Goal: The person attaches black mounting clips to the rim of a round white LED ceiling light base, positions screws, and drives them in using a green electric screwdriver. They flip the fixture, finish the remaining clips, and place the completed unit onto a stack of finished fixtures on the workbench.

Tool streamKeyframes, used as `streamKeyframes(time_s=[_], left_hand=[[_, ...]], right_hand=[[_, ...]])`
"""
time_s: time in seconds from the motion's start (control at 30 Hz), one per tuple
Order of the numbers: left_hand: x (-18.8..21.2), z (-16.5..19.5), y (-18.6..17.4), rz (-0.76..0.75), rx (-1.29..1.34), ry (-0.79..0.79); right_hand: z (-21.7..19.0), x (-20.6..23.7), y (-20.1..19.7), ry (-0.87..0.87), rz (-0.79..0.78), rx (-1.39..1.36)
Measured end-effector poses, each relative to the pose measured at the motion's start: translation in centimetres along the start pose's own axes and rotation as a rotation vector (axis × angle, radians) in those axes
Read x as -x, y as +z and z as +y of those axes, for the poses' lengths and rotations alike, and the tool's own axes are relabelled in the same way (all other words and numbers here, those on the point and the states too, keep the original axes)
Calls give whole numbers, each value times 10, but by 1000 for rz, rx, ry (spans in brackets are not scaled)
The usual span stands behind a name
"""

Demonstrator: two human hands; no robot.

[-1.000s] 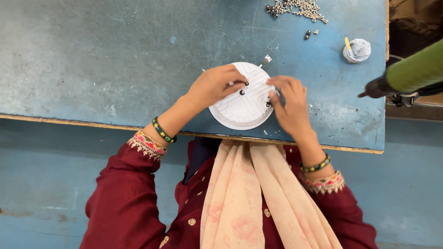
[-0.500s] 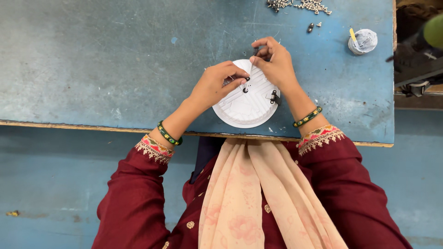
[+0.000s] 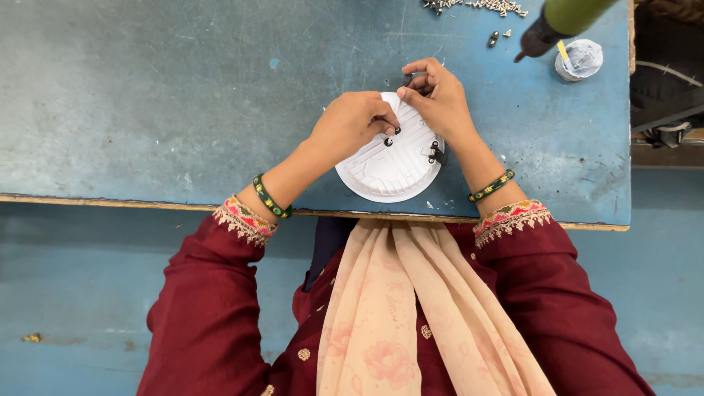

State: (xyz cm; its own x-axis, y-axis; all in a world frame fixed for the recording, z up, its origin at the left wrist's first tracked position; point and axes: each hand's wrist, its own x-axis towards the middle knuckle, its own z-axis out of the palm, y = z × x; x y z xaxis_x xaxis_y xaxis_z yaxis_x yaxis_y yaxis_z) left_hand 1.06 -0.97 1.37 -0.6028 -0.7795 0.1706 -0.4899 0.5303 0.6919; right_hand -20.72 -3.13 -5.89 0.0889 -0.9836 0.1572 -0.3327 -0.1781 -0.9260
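A round white ribbed plastic disc (image 3: 392, 165) lies on the blue worktable (image 3: 147, 95) near its front edge. A small black clip (image 3: 437, 154) sits on the disc's right side. My left hand (image 3: 352, 125) rests on the disc's upper left, fingertips pinching a small black part (image 3: 389, 139) against it. My right hand (image 3: 436, 95) hovers over the disc's top edge, fingers curled around a small dark piece that is mostly hidden.
A pile of small metal screws (image 3: 477, 6) lies at the table's far edge, with a few loose dark parts (image 3: 493, 38) nearby. A green-bodied power tool (image 3: 557, 22) hangs at the top right beside a small white cup (image 3: 579, 59).
My right hand moved from the disc's right edge up to its top edge. The black clip now shows uncovered on the right side. The green tool swung in at the top right.
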Motion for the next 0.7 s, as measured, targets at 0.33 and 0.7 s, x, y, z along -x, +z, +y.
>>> streamKeyframes(time_s=[0.33,0.7], left_hand=[[-15,-7,-8,-102,-77,-8],[-18,-13,-7,-134,-39,49]], right_hand=[[4,-20,-113,-129,411,-782],[-75,38,-176,-174,213,18]])
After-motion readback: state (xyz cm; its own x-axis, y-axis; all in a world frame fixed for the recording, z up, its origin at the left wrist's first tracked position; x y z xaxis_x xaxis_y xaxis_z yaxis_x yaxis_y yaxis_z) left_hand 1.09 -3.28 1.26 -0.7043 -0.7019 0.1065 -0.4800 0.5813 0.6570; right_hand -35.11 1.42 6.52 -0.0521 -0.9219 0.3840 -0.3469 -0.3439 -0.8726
